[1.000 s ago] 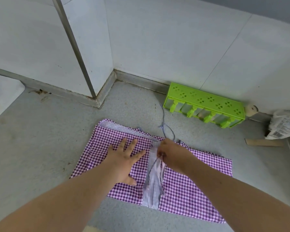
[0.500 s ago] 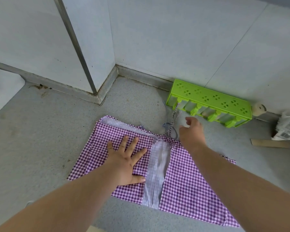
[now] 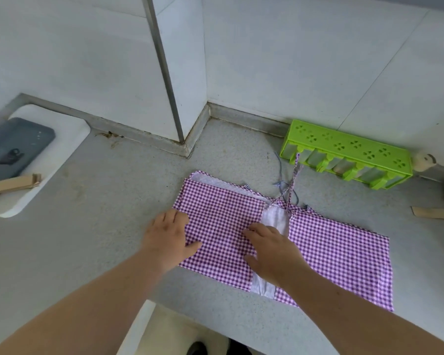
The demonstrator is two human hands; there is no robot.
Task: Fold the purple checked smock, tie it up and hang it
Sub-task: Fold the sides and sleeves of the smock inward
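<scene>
The purple checked smock (image 3: 336, 249) lies flat on the grey counter, both sides folded inward with a white strip of lining (image 3: 277, 216) showing between them. Its ties (image 3: 291, 183) trail from the top edge toward the back wall. My left hand (image 3: 168, 237) rests on the smock's left edge, fingers apart and curled over the cloth. My right hand (image 3: 272, 248) lies flat across the middle, over the left flap and the white strip. Whether the left hand pinches the edge is unclear.
A green rack (image 3: 346, 153) stands at the wall behind the ties. A white board (image 3: 49, 160) on the left holds a dark phone (image 3: 13, 146) and a cardboard strip (image 3: 10, 184). Another cardboard piece (image 3: 433, 213) lies far right. The counter's front edge (image 3: 215, 313) is close.
My right hand let go of the ties near the rack and came back onto the smock's middle. My left hand slid from the left flap to its outer edge. The view shifted left.
</scene>
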